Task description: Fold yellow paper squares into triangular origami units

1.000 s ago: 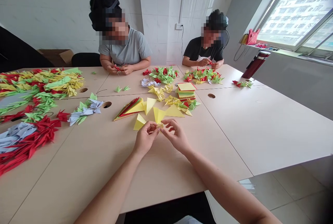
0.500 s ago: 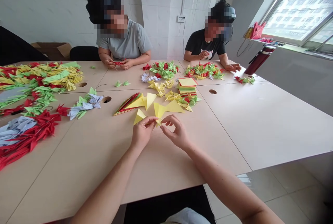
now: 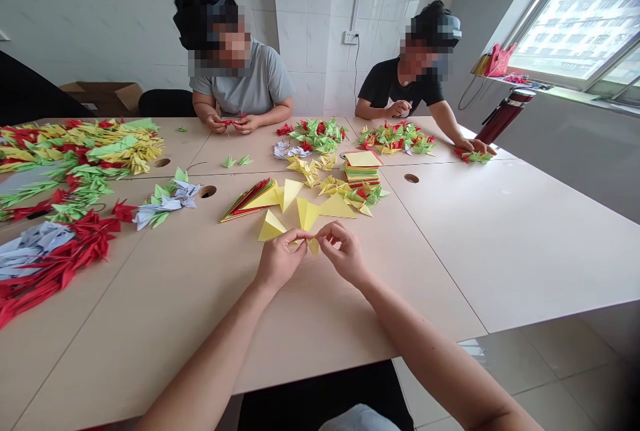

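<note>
Between my two hands, above the table [image 3: 360, 324], is a small folded yellow paper [image 3: 313, 245]. My left hand [image 3: 281, 257] pinches it from the left, and the fingertips of my right hand [image 3: 343, 252] close on its other side. Just beyond my fingers lie folded yellow sheets [image 3: 337, 207]. A fanned stack of folded red, green and yellow papers [image 3: 247, 199] is behind them to the left. To the right stands a pile of square papers [image 3: 362, 167], with yellow paper cranes [image 3: 306, 169] beside it.
Heaps of folded cranes [image 3: 85, 144] and red ones [image 3: 65, 264] cover the left side. Across the table sit a person in grey [image 3: 260, 77] and a person in black [image 3: 380, 87]. A dark red flask [image 3: 504, 116] stands at the back right.
My right fingertips have closed onto the yellow paper, which now points downward. The person in black has reached out to the small green and red cranes near the flask.
</note>
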`<action>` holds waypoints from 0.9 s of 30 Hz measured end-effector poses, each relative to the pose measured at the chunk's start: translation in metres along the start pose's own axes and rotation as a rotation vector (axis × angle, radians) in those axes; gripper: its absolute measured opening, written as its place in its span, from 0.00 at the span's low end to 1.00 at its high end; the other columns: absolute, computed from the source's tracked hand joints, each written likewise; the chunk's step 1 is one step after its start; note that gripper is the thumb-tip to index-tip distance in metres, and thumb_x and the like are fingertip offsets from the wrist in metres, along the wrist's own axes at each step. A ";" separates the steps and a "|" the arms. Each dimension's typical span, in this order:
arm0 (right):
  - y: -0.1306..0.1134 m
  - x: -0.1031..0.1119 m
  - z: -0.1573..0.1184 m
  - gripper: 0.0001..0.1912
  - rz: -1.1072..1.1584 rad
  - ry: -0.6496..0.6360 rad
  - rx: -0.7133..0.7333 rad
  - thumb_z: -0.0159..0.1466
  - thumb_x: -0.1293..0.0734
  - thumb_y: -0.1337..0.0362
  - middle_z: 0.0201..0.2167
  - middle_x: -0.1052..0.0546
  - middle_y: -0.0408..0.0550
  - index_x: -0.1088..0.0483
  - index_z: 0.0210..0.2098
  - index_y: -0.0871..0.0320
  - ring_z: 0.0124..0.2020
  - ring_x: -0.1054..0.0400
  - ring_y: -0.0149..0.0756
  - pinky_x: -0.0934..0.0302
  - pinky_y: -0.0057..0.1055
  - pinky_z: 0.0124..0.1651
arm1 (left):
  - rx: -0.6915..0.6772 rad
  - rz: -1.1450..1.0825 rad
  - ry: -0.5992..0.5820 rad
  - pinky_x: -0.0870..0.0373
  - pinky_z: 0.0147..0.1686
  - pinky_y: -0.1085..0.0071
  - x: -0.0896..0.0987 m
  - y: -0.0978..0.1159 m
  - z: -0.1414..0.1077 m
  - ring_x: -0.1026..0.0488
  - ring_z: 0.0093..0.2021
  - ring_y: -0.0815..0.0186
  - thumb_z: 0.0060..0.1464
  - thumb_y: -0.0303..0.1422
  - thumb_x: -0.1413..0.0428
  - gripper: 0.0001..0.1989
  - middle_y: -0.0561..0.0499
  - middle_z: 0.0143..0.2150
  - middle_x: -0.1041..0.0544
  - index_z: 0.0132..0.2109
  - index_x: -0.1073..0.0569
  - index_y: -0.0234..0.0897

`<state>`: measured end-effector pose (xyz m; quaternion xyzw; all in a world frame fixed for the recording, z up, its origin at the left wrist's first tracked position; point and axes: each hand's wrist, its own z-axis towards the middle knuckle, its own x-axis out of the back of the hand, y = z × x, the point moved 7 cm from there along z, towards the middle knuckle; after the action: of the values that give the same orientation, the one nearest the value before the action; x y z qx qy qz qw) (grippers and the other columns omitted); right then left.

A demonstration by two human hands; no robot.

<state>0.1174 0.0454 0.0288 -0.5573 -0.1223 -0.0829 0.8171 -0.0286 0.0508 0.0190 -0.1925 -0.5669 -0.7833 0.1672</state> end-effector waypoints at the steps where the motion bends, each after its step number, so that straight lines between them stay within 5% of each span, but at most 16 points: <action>1: -0.001 0.001 0.000 0.07 0.007 -0.006 0.003 0.61 0.39 0.62 0.30 0.31 0.45 0.33 0.28 0.56 0.31 0.38 0.32 0.43 0.31 0.35 | 0.009 -0.029 -0.003 0.31 0.40 0.71 -0.001 -0.001 0.000 0.25 0.37 0.65 0.50 0.32 0.47 0.10 0.52 0.36 0.21 0.38 0.23 0.41; 9: -0.020 0.001 0.000 0.10 0.007 -0.120 0.153 0.56 0.31 0.58 0.38 0.31 0.48 0.29 0.37 0.52 0.43 0.36 0.39 0.41 0.35 0.44 | 0.161 -0.296 0.005 0.30 0.40 0.71 0.002 -0.017 0.005 0.25 0.37 0.65 0.48 0.33 0.45 0.10 0.50 0.36 0.21 0.39 0.24 0.38; 16: -0.015 0.003 0.001 0.06 0.059 -0.101 0.085 0.60 0.36 0.61 0.34 0.30 0.47 0.29 0.30 0.55 0.38 0.35 0.36 0.41 0.34 0.42 | 0.105 -0.161 -0.015 0.30 0.41 0.70 -0.001 -0.012 0.002 0.24 0.39 0.63 0.49 0.33 0.45 0.09 0.51 0.36 0.20 0.37 0.23 0.40; 22: 0.007 0.003 0.005 0.11 0.340 -0.104 -0.129 0.60 0.37 0.56 0.33 0.31 0.45 0.35 0.28 0.57 0.32 0.38 0.32 0.44 0.29 0.34 | 0.010 -0.164 -0.152 0.30 0.44 0.70 -0.009 0.008 -0.004 0.25 0.41 0.63 0.48 0.30 0.46 0.09 0.52 0.38 0.21 0.36 0.23 0.41; 27: 0.005 0.002 0.004 0.12 0.302 -0.079 -0.084 0.62 0.38 0.54 0.31 0.32 0.45 0.34 0.31 0.56 0.33 0.38 0.32 0.43 0.30 0.36 | 0.031 -0.262 -0.163 0.30 0.38 0.72 -0.010 0.010 -0.004 0.26 0.35 0.64 0.51 0.36 0.45 0.08 0.51 0.32 0.22 0.34 0.25 0.37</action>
<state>0.1202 0.0506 0.0263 -0.6058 -0.0653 0.0580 0.7908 -0.0152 0.0446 0.0210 -0.1773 -0.6107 -0.7715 0.0199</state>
